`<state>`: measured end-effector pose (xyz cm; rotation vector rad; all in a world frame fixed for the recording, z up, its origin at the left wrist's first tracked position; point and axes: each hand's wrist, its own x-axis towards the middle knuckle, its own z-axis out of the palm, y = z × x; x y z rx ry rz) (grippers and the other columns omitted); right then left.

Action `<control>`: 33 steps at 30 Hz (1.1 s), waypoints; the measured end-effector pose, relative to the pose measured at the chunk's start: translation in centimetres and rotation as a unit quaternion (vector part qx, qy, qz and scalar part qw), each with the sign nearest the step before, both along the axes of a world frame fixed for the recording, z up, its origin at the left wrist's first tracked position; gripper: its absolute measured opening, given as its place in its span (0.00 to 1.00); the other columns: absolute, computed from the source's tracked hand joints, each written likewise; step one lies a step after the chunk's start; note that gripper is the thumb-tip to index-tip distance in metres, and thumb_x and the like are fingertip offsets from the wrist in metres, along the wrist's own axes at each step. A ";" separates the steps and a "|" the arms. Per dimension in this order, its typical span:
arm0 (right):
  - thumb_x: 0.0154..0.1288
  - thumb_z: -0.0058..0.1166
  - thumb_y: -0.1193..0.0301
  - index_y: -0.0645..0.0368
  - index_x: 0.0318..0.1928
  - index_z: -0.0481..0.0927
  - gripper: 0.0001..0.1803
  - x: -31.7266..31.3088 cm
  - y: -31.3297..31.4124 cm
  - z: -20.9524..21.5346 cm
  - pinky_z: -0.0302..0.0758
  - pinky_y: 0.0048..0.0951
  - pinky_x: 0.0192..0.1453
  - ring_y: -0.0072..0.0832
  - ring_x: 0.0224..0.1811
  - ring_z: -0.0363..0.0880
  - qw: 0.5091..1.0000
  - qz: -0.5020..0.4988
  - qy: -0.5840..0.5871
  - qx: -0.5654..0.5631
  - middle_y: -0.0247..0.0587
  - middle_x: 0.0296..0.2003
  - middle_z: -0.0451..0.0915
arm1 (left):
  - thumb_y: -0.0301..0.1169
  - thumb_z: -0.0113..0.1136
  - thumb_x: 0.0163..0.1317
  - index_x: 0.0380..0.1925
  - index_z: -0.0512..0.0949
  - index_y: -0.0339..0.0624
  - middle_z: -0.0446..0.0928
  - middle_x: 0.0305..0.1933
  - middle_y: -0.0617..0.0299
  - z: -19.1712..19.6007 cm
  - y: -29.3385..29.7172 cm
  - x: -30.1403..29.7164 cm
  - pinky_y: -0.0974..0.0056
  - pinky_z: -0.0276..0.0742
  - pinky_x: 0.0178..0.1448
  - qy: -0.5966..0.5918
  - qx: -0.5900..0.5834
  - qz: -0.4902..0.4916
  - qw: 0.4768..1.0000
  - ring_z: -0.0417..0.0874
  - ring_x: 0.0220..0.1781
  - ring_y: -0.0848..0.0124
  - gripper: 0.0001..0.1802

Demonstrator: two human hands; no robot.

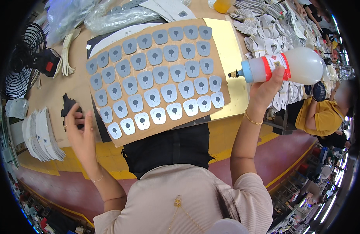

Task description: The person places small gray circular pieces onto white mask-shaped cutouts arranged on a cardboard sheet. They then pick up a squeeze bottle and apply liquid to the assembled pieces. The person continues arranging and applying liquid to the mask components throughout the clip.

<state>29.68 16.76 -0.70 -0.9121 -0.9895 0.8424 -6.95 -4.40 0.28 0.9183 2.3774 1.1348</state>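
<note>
My right hand (265,87) is wrapped round a squeeze bottle (306,65) of milky white liquid, with a red-and-white label and a light blue cap. The bottle lies on its side in the air, its dark narrow nozzle pointing left toward a cardboard sheet (143,134). Rows of grey rounded pieces (160,75), each with a dark tree-like mark, cover that cardboard. Off its left edge is my left hand (80,134), fingers apart, beside a ragged black scrap (67,104). Whether the fingers touch the scrap is partly hidden.
Pale yellow sheet (230,50) lies under the cardboard's right side. Stacked white cut pieces (43,134) sit at left, near a black fan (26,64). More bundled white pieces (261,23) and an orange container (222,6) stand far right. A person in yellow (320,115) is at right.
</note>
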 end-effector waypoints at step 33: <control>0.65 0.55 0.51 0.62 0.58 0.65 0.31 5.0 -3.3 -4.9 0.73 0.50 0.65 0.30 0.49 0.78 0.912 0.284 0.253 -0.154 0.39 0.45 0.73 | 0.35 0.57 0.54 0.37 0.72 0.38 0.79 0.47 0.50 1.3 13.8 15.7 0.57 0.65 0.45 0.313 0.107 -0.650 0.685 0.74 0.41 0.58 0.14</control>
